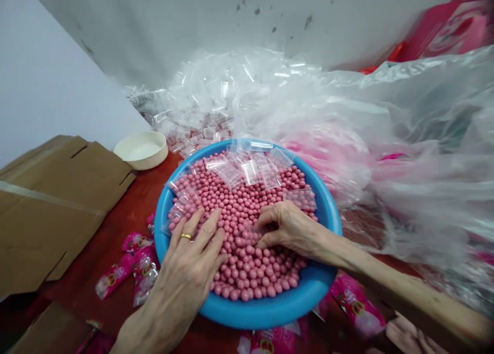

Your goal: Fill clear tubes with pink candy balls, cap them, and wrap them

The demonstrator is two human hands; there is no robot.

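A blue basin full of small round pink balls stands in front of me. My left hand rests palm down on the balls at the basin's left side, its fingers spread and a gold ring on one of them. Under its fingertips lie clear little packets. On the right, my right hand has thumb and fingers closed in a pinch at the edge of a small clear plastic bag, low among the balls. Pink balls show through that bag. More flat clear bags lie across the back of the balls.
A heap of clear small bags lies behind the basin. Large plastic sheeting covers the right. A white round dish and a cardboard box stand left. Pink printed packets lie around the basin on the red table.
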